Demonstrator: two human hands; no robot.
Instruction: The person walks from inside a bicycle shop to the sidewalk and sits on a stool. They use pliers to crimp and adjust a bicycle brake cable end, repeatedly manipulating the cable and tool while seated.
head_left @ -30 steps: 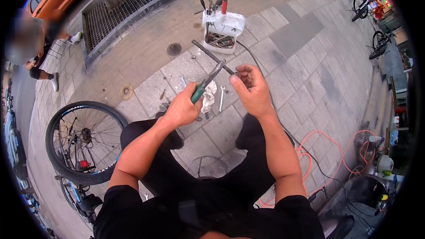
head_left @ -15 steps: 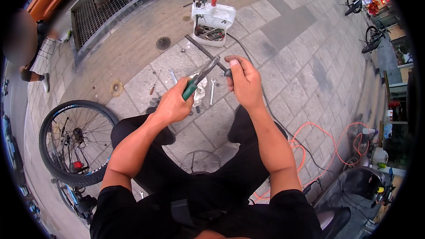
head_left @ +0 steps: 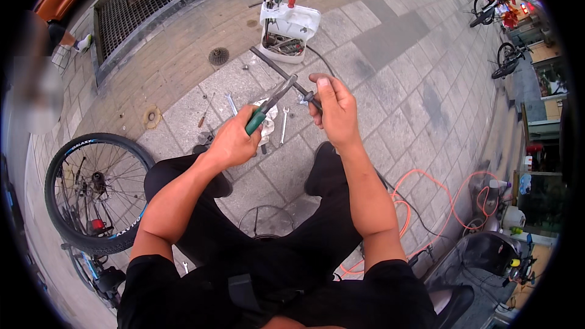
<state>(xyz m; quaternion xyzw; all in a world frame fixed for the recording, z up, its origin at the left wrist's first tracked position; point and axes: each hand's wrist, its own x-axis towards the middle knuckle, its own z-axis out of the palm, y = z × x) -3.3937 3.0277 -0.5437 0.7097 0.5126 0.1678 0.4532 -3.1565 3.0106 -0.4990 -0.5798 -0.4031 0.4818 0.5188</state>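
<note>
My left hand point(head_left: 237, 137) is closed round green-handled pliers point(head_left: 258, 119), whose metal jaws lie across a long dark rod point(head_left: 265, 59). My right hand point(head_left: 334, 109) is closed on the rod's lower end, near a dark knob-like fitting, with the index finger raised along it. On the paving below lie a pale crumpled rag point(head_left: 268, 131), a silver wrench point(head_left: 285, 125), another wrench point(head_left: 230, 102) and a small screwdriver point(head_left: 202, 119). A white toolbox point(head_left: 283, 55) full of tools stands beyond the rod, with a sprocket cassette point(head_left: 218, 56) beside it.
A bike wheel point(head_left: 60, 197) lies at my left. A tree grate point(head_left: 131, 27) is at upper left, near a blurred person point(head_left: 58, 33) and an orange vehicle. An orange hose point(head_left: 451, 207) and black cable run to my right. Several bikes point(head_left: 506, 58) stand further off.
The view has shifted, so the surroundings sit further left. My right fingers have curled further round the rod's end; the pliers stay on the rod in my left hand.
</note>
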